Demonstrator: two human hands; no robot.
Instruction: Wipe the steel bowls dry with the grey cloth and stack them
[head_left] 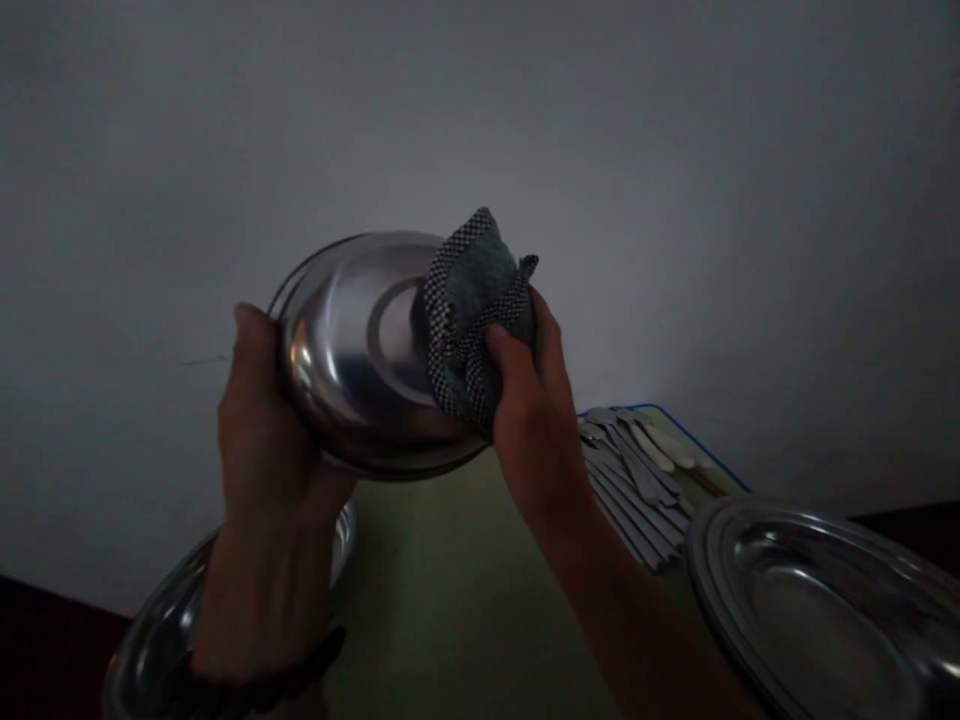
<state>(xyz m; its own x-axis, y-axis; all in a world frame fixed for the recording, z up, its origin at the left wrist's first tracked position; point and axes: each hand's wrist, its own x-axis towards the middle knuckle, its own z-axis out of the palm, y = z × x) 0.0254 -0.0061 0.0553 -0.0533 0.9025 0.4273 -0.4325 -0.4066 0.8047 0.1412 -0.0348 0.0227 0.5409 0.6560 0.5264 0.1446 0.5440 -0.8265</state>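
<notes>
My left hand grips the left rim of a shiny steel bowl, held up in the air with its underside facing me. Against the bowl's base my right hand presses a crumpled checkered cloth, fingers closed round it. Both hands are raised above a pale green table surface. A dark band sits on my left wrist.
Several steel spoons or similar cutlery lie in a row at the table's far right. A large steel plate rests at the lower right. Another steel dish lies under my left forearm. A plain grey wall fills the background.
</notes>
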